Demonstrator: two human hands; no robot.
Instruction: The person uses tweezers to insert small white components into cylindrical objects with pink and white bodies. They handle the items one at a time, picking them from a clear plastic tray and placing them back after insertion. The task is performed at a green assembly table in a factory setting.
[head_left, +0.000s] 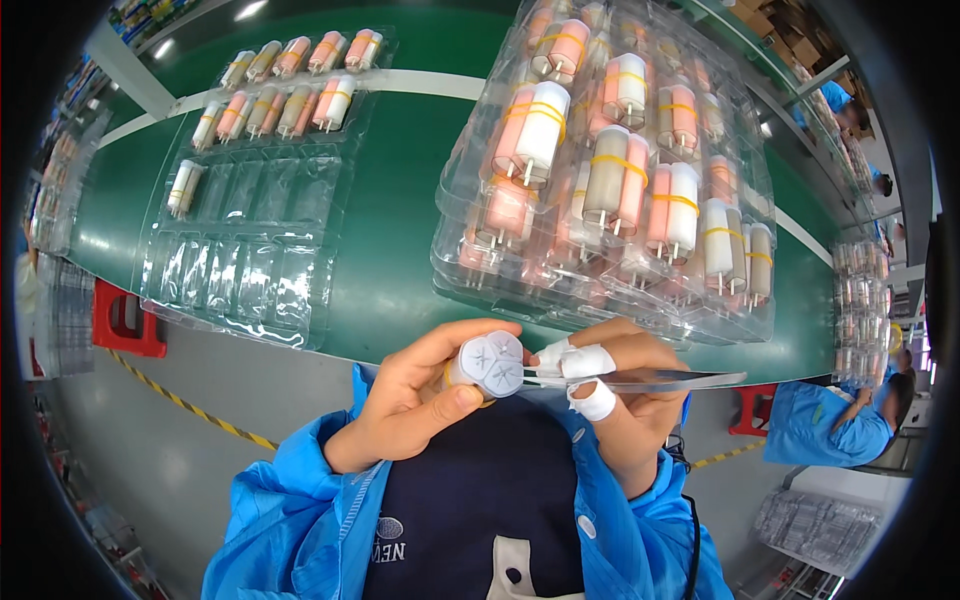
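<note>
My left hand (420, 395) is wrapped round a bundle of capped tubes (490, 364), its pale grey end with star-like marks turned toward me. Part of a yellow rubber band shows at the bundle's side. White tape covers some fingertips of my right hand (630, 390), which pinches a thin, shiny metal tool like tweezers (660, 380). The tool's narrow tips reach to the bundle's right side; whether they touch it, I cannot tell. Just beyond my hands, a tall stack of clear plastic trays (600, 290) holds banded pink, white and grey tubes (535, 130).
On the green table (390, 200), a clear tray (240, 290) at left has banded tubes in its far rows and one bundle (184, 188) lower down. Red stools (128, 320) stand beneath the table's edge. A co-worker in blue (830, 425) is at the right, near more stacked trays (862, 300).
</note>
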